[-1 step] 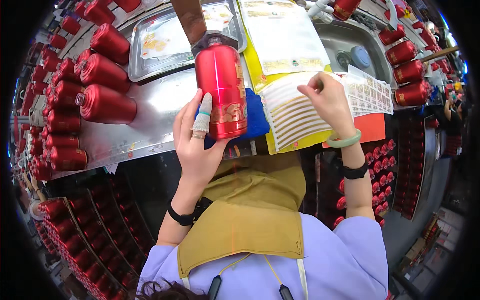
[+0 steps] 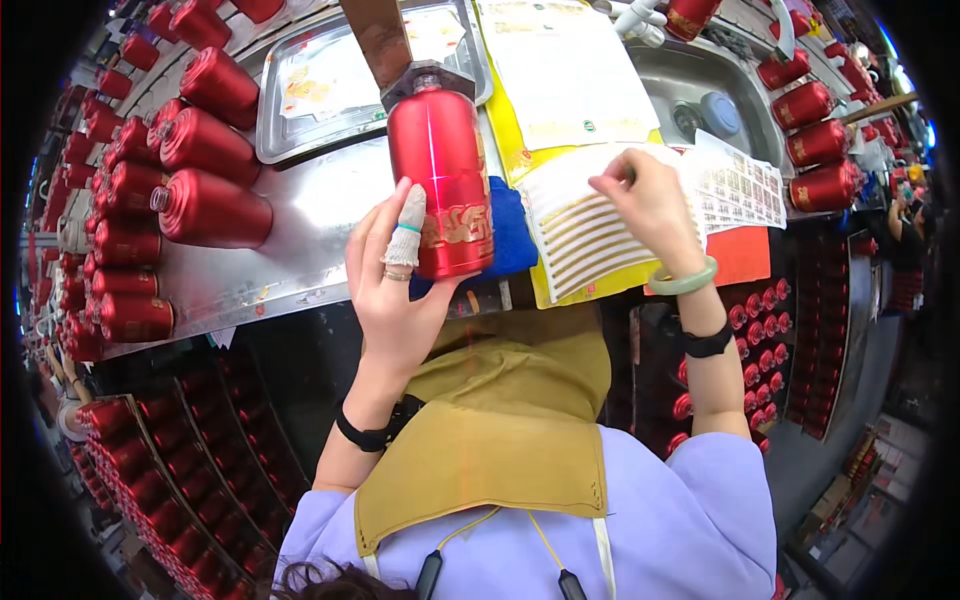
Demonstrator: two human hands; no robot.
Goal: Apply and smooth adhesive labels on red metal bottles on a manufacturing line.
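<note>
A glossy red bottle (image 2: 434, 150) with gold ornament near its base lies with its neck in a bracket on a brown upright bar (image 2: 378, 40). My left hand (image 2: 393, 305) is closed around its near end, thumb at the base; a white cover sits on one finger. To the right, my right hand (image 2: 650, 205) hovers over a white sheet with curved gold strips (image 2: 585, 245). Its thumb and forefinger are pinched together. Whether something thin is between them is too small to make out. A blue cloth (image 2: 513, 235) lies just right of the bottle.
Several red bottles (image 2: 215, 208) crowd the bench's left side. A metal tray (image 2: 320, 100) with paper scraps lies behind. White sheets (image 2: 560, 75) rest on yellow backing, beside a sink (image 2: 700, 85). Sheets of small labels (image 2: 740, 185) lie at right, near an orange-red sheet (image 2: 735, 255).
The bottle has turned slightly in my left hand, so its gold ornament sits differently. My right hand has shifted a little left and nearer.
</note>
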